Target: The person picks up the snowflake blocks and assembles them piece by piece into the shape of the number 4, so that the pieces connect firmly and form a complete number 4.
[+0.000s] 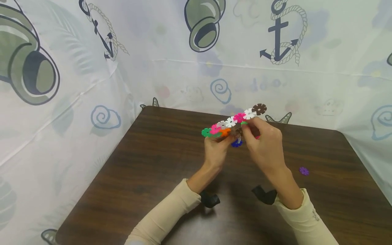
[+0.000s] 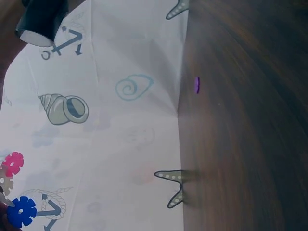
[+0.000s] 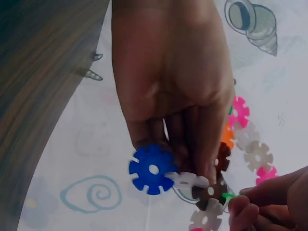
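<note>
A linked chain of notched plastic discs, with a pink disc (image 1: 240, 118) among green, white, orange and brown ones, is held up above the table. My left hand (image 1: 214, 151) grips the chain from below, near the orange disc (image 1: 225, 132) and the brown disc (image 3: 210, 194). With thumb and fingers my right hand (image 1: 267, 144) pinches a green disc (image 3: 229, 196) against that brown one; most of the green disc is hidden. A blue disc (image 3: 153, 169) hangs on a side branch through a white disc (image 3: 186, 180). In the left wrist view the left hand is barely visible at the lower left.
One loose purple disc (image 1: 304, 170) lies on the dark wooden table (image 1: 147, 163), right of the right forearm. White cloth (image 1: 171, 78) printed with shells and anchors surrounds the table's back and sides. Black wrist mounts (image 1: 209, 199) stick out below both forearms.
</note>
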{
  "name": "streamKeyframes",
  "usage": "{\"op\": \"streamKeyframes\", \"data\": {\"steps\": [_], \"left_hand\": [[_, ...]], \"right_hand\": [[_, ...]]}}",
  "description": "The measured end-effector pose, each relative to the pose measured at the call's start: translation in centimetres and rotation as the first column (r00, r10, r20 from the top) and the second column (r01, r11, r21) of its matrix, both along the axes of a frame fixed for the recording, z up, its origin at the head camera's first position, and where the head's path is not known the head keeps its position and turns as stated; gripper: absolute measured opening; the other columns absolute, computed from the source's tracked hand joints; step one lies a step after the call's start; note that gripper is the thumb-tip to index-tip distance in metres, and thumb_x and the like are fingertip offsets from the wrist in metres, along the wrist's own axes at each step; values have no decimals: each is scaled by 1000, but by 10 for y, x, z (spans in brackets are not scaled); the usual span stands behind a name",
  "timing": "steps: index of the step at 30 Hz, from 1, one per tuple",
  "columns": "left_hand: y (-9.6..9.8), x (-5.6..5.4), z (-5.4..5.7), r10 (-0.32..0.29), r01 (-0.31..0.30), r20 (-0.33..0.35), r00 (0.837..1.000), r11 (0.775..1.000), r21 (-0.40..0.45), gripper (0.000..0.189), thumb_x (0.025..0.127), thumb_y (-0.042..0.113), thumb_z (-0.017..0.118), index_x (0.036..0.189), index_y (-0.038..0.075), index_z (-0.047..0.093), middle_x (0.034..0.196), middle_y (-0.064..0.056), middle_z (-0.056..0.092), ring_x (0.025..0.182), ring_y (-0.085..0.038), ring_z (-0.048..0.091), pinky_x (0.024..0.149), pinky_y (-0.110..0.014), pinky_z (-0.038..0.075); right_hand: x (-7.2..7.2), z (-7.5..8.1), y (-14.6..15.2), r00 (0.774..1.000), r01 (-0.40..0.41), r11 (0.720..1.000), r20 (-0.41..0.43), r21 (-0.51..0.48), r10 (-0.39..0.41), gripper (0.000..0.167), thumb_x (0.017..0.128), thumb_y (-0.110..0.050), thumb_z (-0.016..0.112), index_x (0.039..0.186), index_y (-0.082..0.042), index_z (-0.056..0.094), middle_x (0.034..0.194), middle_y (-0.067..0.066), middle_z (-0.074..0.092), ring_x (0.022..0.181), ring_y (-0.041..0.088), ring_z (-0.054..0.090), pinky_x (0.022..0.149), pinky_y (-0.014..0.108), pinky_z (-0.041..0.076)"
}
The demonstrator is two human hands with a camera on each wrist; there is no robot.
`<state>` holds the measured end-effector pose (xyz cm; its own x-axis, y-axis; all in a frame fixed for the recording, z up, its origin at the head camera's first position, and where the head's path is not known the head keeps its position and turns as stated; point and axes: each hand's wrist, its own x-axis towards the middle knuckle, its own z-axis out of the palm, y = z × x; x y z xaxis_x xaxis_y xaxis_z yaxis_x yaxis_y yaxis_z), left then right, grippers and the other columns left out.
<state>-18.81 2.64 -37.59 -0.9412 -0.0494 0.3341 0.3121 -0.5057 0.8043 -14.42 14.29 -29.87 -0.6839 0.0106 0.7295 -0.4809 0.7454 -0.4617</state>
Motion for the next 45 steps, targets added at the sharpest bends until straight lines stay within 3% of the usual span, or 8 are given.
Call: {"op": "streamKeyframes", "data": {"steps": [6, 9, 15, 22, 27, 33, 37, 45], "left_hand": [[1, 1, 1, -18, 18, -33, 999, 1000, -23, 23, 85, -9, 74, 104, -21, 67, 82, 15, 78, 80, -6, 75, 78, -24, 60], [1, 2, 1, -9, 8, -29, 1000, 1000, -19, 24, 84, -9, 74, 105, -21, 68, 83, 14, 78, 81, -6, 74, 79, -24, 60], [2, 3, 1, 16, -17, 21, 1000, 1000, 11, 28, 81, -11, 74, 107, -20, 69, 86, 10, 78, 83, -5, 72, 81, -26, 60], [0, 1, 2, 7, -7, -19, 1000, 1000, -23, 30, 82, -8, 75, 109, -17, 69, 88, 14, 78, 87, -8, 74, 84, -27, 60], [-3, -1, 3, -7, 5, -53, 999, 999, -42, 28, 83, -8, 74, 108, -17, 69, 88, 15, 78, 88, -10, 75, 85, -27, 60], [-5, -3, 2, -23, 21, -51, 998, 999, -44, 22, 85, -8, 74, 103, -21, 68, 83, 15, 78, 83, -8, 76, 82, -26, 61], [-6, -5, 2, -27, 26, -53, 998, 999, -28, 22, 85, -9, 74, 101, -23, 66, 83, 13, 78, 83, -11, 76, 86, -29, 61], [-7, -7, 7, -58, 57, -48, 997, 998, -21, 17, 86, -10, 72, 99, -20, 69, 87, 9, 79, 90, -13, 78, 94, -37, 61]], "right_hand": [[0, 4, 4, 997, 7, 999, 82, -42, -4, 12, 94, -3, 65, 84, 0, 71, 74, 12, 75, 66, 25, 70, 62, 6, 39], [0, 2, 3, 999, 11, 1000, 37, -7, -11, 12, 94, -2, 65, 83, 0, 69, 72, 12, 73, 63, 23, 68, 60, 14, 43], [3, -7, -4, 996, 27, 994, -92, 102, -17, 8, 94, -1, 64, 86, 3, 64, 68, 11, 58, 58, 19, 48, 54, 32, 40], [1, -2, 0, 1000, -9, 1000, -18, -1, 9, 7, 93, -2, 67, 89, 3, 71, 73, 12, 73, 61, 21, 66, 60, 12, 41], [1, 2, 0, 1000, -15, 1000, 12, 16, 15, 9, 95, -6, 69, 92, 1, 73, 79, 11, 77, 67, 22, 72, 63, 16, 50], [6, -1, 6, 995, -24, 999, 97, -21, 26, 22, 94, -11, 75, 113, 1, 75, 91, 14, 79, 77, 26, 76, 72, 2, 48], [12, -3, 14, 995, -15, 999, 93, -47, 20, 32, 94, -11, 76, 124, -1, 73, 92, 16, 79, 79, 28, 76, 74, -2, 44], [29, -16, 69, 984, 132, 987, 132, -89, -120, 32, 94, -15, 76, 126, -10, 73, 94, 11, 76, 81, -23, 55, 75, 1, 43]]}}
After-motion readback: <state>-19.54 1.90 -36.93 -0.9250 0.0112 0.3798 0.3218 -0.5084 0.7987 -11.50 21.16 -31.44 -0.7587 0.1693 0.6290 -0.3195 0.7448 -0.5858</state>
